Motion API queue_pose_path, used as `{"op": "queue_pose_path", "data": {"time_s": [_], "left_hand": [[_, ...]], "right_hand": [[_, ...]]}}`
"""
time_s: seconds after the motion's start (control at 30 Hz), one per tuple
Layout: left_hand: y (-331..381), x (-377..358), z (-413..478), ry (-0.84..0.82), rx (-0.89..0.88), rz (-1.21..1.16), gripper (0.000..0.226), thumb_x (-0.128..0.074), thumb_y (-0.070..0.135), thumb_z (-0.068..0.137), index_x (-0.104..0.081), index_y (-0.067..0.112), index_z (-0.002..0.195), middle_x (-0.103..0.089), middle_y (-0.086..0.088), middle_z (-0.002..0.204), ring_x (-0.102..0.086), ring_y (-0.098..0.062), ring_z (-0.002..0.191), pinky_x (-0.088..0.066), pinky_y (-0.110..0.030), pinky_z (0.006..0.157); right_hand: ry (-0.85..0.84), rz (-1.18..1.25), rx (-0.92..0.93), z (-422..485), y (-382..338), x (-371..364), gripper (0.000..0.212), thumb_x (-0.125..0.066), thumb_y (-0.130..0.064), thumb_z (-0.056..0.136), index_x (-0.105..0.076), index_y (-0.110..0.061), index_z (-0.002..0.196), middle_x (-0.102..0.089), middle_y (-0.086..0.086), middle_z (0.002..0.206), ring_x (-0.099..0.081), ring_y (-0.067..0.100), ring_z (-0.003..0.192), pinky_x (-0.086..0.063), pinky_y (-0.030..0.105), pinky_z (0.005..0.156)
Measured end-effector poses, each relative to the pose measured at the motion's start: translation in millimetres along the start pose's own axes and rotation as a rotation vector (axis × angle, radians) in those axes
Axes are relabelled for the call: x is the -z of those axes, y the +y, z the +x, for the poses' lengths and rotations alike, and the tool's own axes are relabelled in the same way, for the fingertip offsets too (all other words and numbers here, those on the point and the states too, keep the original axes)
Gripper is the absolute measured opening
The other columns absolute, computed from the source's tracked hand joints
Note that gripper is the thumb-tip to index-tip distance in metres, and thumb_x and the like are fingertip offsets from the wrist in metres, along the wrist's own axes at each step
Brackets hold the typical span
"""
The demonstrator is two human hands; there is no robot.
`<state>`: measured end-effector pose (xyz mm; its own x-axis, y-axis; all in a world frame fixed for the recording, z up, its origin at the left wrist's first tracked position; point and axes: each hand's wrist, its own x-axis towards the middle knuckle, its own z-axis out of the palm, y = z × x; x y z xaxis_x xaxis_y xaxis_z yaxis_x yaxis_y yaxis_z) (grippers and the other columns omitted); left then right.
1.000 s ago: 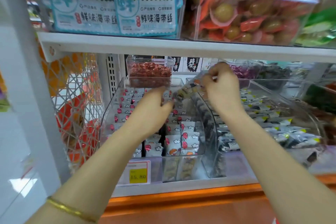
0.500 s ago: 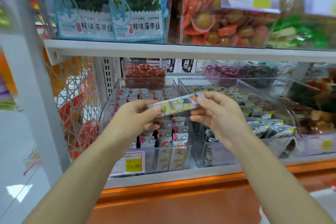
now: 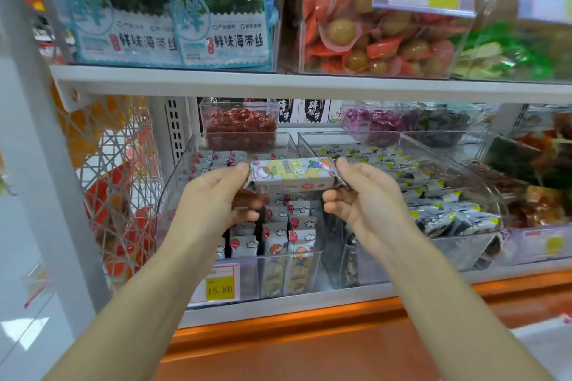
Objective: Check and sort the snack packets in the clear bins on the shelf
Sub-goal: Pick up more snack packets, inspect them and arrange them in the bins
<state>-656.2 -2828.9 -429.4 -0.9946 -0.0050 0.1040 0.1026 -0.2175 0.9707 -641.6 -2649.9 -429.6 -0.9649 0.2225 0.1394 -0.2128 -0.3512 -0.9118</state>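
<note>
The left hand [image 3: 213,198] and right hand [image 3: 365,195] each pinch one end of the packet [image 3: 292,175]. Keep it level and face-up to read; match it against the left bin [image 3: 173,195] before dropping.

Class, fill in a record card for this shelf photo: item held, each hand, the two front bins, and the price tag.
item held: yellow packet, held sideways in front of the bins
left hand: pinches the packet's left end
right hand: pinches the packet's right end
left bin: red-and-white packets in rows
right bin: black-and-yellow packets
price tag: 15.80, on the left bin's front
</note>
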Motion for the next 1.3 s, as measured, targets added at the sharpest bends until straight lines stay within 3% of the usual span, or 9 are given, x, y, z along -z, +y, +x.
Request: {"op": "queue_pose_path", "data": {"time_s": [0.13,0.27,0.43,0.6,0.7,0.9,1.0,1.2,1.3], "left_hand": [[1,0,-3,-0.023,-0.05,0.109,0.015,-0.051,0.026,0.095,-0.062,0.016,0.097,-0.058,0.0,0.047,-0.048,-0.008,0.038,-0.043,-0.017,0.037],[1,1,-4,-0.066,-0.081,0.092,0.016,-0.048,0.022,0.096,-0.064,0.019,0.097,-0.062,0.0,0.051,-0.053,-0.008,0.043,-0.046,-0.017,0.042],[4,2,-5,-0.192,-0.014,-0.045,0.022,-0.047,0.016,0.096,-0.067,0.022,0.099,-0.064,0.0,0.061,-0.06,-0.01,0.056,-0.052,-0.018,0.053],[5,4,-4,-0.231,-0.028,-0.017,0.02,-0.051,0.013,0.093,-0.067,0.017,0.104,-0.067,-0.003,0.078,-0.062,-0.009,0.064,-0.053,-0.02,0.058],[3,7,-2,-0.222,-0.086,0.085,0.018,-0.058,0.018,0.089,-0.069,0.018,0.104,-0.071,-0.002,0.088,-0.066,-0.01,0.073,-0.053,-0.018,0.065],[1,12,0,-0.208,-0.117,0.187,0.014,-0.061,0.014,0.088,-0.071,0.022,0.094,-0.074,0.001,0.089,-0.07,-0.015,0.081,-0.055,-0.021,0.074],[5,11,-4,-0.226,-0.132,0.188,0.016,-0.063,0.012,0.086,-0.069,0.027,0.086,-0.074,0.005,0.082,-0.071,-0.013,0.076,-0.053,-0.014,0.066],[9,11,-9,-0.295,-0.169,0.363,0.013,-0.065,0.013,0.085,-0.068,0.02,0.094,-0.072,0.006,0.081,-0.067,-0.007,0.069,-0.049,-0.01,0.061],[9,9,-9,-0.286,-0.179,0.449,0.013,-0.066,0.015,0.084,-0.067,0.021,0.095,-0.071,0.004,0.085,-0.066,-0.005,0.069,-0.05,-0.012,0.062]], "right_hand": [[0.017,-0.058,0.017,-1,-1,2,0.02,-0.055,-0.01,0.093,-0.051,-0.01,0.073,-0.054,0.004,0.058,-0.055,0.01,0.038,-0.044,0.018,0.036],[-0.007,-0.035,0.016,-2,-4,1,0.012,-0.05,-0.006,0.095,-0.059,-0.009,0.087,-0.063,0.007,0.067,-0.064,0.016,0.048,-0.051,0.021,0.044],[-0.054,-0.134,0.089,-6,-5,2,0.012,-0.059,-0.02,0.091,-0.055,-0.009,0.089,-0.064,-0.003,0.062,-0.066,0.021,0.058,-0.055,0.026,0.049],[-0.098,-0.273,0.168,-5,-2,5,0.008,-0.053,-0.005,0.093,-0.05,-0.013,0.094,-0.059,0.016,0.104,-0.067,0.017,0.067,-0.056,0.026,0.057],[-0.179,-0.366,0.199,-4,0,6,0.018,-0.05,-0.002,0.094,-0.055,-0.018,0.103,-0.055,0.008,0.113,-0.068,0.012,0.079,-0.057,0.027,0.064],[-0.21,-0.444,0.248,-5,3,5,0.017,-0.054,-0.007,0.092,-0.062,-0.02,0.098,-0.061,0.007,0.104,-0.065,0.014,0.087,-0.057,0.028,0.064],[-0.159,-0.445,0.289,-6,3,5,0.013,-0.058,-0.009,0.09,-0.065,-0.02,0.089,-0.063,0.012,0.099,-0.065,0.022,0.087,-0.056,0.026,0.058],[-0.028,-0.548,0.36,-3,5,7,0.018,-0.06,-0.014,0.088,-0.06,-0.007,0.072,-0.059,0.025,0.086,-0.061,0.038,0.08,-0.058,0.038,0.055],[-0.005,-0.624,0.403,-4,3,7,0.021,-0.06,-0.016,0.089,-0.059,-0.009,0.069,-0.061,0.019,0.078,-0.063,0.032,0.076,-0.057,0.03,0.052]]}}
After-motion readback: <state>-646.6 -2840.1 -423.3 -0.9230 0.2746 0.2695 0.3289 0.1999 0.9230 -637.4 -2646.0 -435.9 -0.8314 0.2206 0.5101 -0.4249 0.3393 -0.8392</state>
